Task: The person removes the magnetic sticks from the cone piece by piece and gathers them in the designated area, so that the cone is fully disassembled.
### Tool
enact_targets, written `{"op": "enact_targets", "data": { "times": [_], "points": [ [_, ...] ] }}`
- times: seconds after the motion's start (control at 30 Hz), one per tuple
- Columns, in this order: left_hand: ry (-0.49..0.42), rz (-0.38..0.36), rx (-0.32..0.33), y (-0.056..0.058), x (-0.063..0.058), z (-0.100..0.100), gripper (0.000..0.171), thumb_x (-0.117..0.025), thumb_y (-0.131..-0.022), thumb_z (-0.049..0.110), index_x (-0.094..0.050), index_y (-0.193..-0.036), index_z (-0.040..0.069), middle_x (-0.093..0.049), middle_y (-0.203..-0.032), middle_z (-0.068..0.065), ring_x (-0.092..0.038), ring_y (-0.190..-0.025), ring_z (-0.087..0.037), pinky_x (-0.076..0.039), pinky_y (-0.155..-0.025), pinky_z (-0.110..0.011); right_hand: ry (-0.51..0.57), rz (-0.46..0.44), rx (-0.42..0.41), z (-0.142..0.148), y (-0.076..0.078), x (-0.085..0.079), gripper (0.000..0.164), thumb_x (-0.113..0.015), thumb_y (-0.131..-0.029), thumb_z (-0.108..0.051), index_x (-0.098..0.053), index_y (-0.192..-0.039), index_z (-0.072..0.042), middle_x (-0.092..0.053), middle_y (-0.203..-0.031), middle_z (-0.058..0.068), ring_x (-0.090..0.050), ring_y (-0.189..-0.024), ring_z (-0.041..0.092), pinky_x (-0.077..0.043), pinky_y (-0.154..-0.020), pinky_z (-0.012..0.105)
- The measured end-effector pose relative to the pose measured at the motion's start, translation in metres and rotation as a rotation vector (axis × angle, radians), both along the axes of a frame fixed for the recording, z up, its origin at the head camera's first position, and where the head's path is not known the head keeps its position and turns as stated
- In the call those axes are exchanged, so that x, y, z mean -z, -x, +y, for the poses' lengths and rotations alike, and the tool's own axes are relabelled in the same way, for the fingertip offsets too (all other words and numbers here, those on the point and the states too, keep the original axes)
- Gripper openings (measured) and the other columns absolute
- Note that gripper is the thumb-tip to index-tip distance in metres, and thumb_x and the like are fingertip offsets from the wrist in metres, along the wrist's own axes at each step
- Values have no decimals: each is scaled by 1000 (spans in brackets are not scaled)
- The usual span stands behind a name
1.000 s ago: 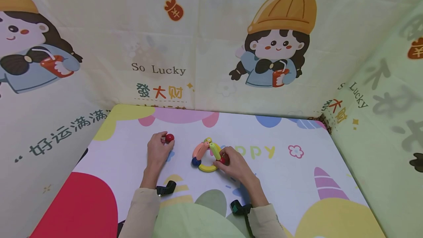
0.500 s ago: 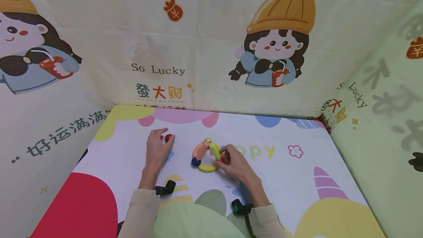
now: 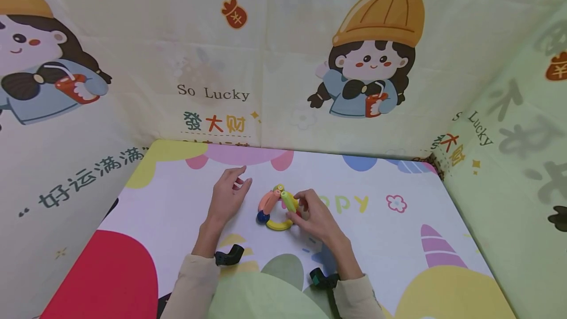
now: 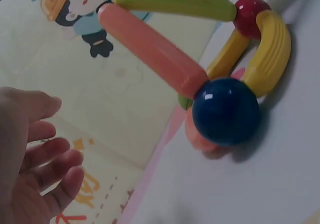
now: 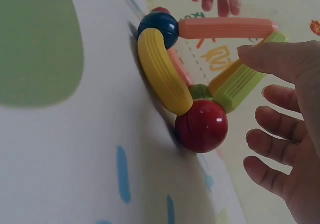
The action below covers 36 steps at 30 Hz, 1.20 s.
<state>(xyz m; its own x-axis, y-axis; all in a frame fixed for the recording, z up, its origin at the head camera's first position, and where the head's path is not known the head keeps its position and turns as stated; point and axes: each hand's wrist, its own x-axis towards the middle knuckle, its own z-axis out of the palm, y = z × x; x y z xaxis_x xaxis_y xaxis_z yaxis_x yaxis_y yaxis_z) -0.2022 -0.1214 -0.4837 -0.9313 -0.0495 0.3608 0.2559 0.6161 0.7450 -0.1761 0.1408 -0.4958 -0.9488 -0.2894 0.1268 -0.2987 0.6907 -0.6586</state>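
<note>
A toy frame of coloured sticks and balls sits mid-table, its straight sticks leaning up from a curved base. Its salmon stick (image 3: 267,203) rises from a blue ball (image 4: 226,111); a lime stick (image 5: 247,81) rises from a red ball (image 5: 202,126). A curved yellow stick (image 3: 278,226) joins these two balls along the front. My left hand (image 3: 227,198) hovers left of the frame, fingers loose and holding nothing. My right hand (image 3: 316,216) is at the frame's right side, thumb overlapping the lime stick in the right wrist view, other fingers relaxed and apart.
Behind the blue ball, a bit of another red ball (image 5: 160,10) peeks out in the right wrist view. Printed cloth walls (image 3: 283,63) enclose the back and sides of the patterned table (image 3: 376,240). Black wrist cameras (image 3: 229,255) project inward from both wrists.
My left hand has let go of the red ball and moved right, toward the frame. My right hand's fingers have loosened beside the frame, which stays in place.
</note>
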Motion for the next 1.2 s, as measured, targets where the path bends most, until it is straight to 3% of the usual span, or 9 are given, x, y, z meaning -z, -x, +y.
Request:
{"op": "enact_targets", "data": {
  "times": [0.1, 0.3, 0.47, 0.63, 0.83, 1.03, 1.2],
  "points": [
    [-4, 19, 69, -3, -2, 5, 43, -68, -96, 26, -62, -136, 10, -64, -125, -11, -64, -92, -22, -60, -79, -39, 10, 15, -4, -2, -2, -4, 47, -76, -87, -37, -54, -123, -16, -55, -103, 3, -52, -88, 14, -46, -72, 22],
    [6, 2, 189, -8, -3, 15, 42, -66, -97, 31, -64, -135, 13, -66, -123, -4, -63, -93, -14, -59, -79, -32, 18, 36, 3, -6, -4, -9, 45, -76, -88, -35, -55, -123, -17, -59, -111, 4, -55, -90, 15, -50, -73, 22],
    [7, -37, 279, -10, -4, 24, 49, -71, -93, 35, -62, -137, 16, -66, -120, -5, -63, -93, -15, -58, -79, -30, 42, 81, 10, -10, -6, -13, 44, -77, -88, -31, -55, -123, -16, -61, -113, 5, -56, -87, 16, -50, -70, 21],
    [4, -28, 358, -12, -4, 32, 52, -75, -90, 32, -62, -136, 13, -67, -114, -7, -62, -91, -16, -58, -78, -29, 70, 124, 18, -13, -7, -14, 44, -78, -87, -25, -55, -123, -15, -62, -111, 5, -56, -84, 18, -49, -65, 20],
    [8, -47, 389, -14, -1, 38, 56, -77, -88, 30, -60, -138, 13, -65, -110, 0, -60, -91, -18, -56, -77, -31, 58, 174, -8, -16, -8, -13, 40, -76, -90, -20, -56, -123, -11, -63, -110, 5, -58, -82, 23, -47, -63, 20],
    [-12, -124, 406, -13, 5, 40, 65, -76, -89, 33, -51, -147, 20, -62, -108, 1, -55, -92, -14, -53, -75, -23, 46, 209, -13, -17, -8, -10, 36, -75, -90, -13, -58, -122, -8, -64, -107, 5, -59, -81, 20, -47, -63, 21],
    [-13, -153, 409, -12, 7, 41, 62, -74, -90, 31, -51, -147, 23, -61, -107, 2, -53, -93, -13, -52, -76, -22, 44, 205, -13, -17, -8, -10, 35, -74, -90, -11, -58, -122, -9, -64, -107, 5, -59, -81, 17, -48, -64, 20]
  ]
}}
